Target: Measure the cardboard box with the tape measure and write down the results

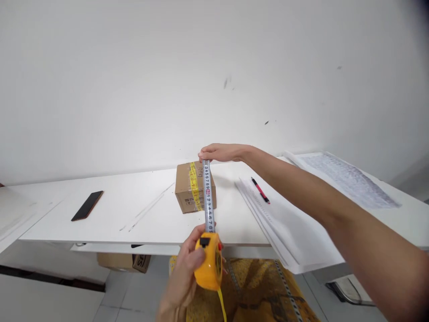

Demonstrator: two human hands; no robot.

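A small cardboard box [187, 190] with yellow tape stands on the white table [134, 210]. My left hand [184, 273] is closed around a yellow tape measure [209, 266] near the table's front edge. Its metal blade [208, 197] runs over the box's right side to the far edge. There my right hand [219, 153] pinches the blade's tip, at the box's back top corner.
A black phone [87, 205] lies at the table's left. A stack of white papers [284, 219] with a red pen [260, 190] lies right of the box, and a printed sheet [348, 179] farther right. A cardboard box [124, 260] and yellow mat [254, 290] are on the floor.
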